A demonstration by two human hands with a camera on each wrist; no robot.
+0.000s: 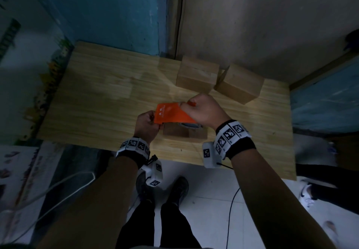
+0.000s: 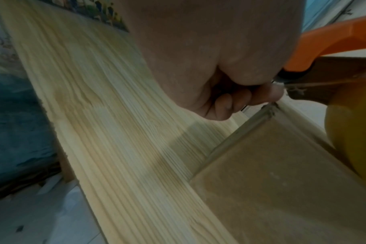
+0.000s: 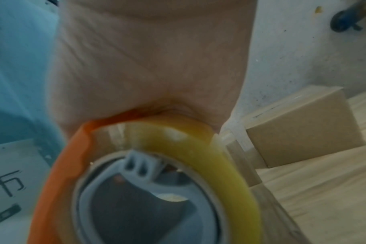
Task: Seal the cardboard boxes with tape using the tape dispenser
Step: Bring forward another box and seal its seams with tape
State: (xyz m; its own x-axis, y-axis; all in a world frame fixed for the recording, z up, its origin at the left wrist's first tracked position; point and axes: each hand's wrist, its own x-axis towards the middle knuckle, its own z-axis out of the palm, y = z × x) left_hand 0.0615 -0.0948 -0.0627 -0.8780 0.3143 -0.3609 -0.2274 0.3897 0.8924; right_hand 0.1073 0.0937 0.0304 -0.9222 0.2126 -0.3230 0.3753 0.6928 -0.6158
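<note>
Here the right hand (image 1: 202,110) clenched the orange tape dispenser (image 1: 171,115) from above, while the left hand (image 1: 146,126) pinched its front end. A cardboard box (image 1: 184,132) lay just beneath both hands; two more boxes (image 1: 197,76) stood beyond the right hand.

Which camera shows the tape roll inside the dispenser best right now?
Right wrist: the yellowish tape roll and its grey hub fill the frame. Left wrist catches only a yellow edge; head hides it almost entirely under the orange tape dispenser.

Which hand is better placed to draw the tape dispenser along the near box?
Right hand: it grips the tape dispenser by its handle. The left hand only pinches its front end over the near box.
</note>
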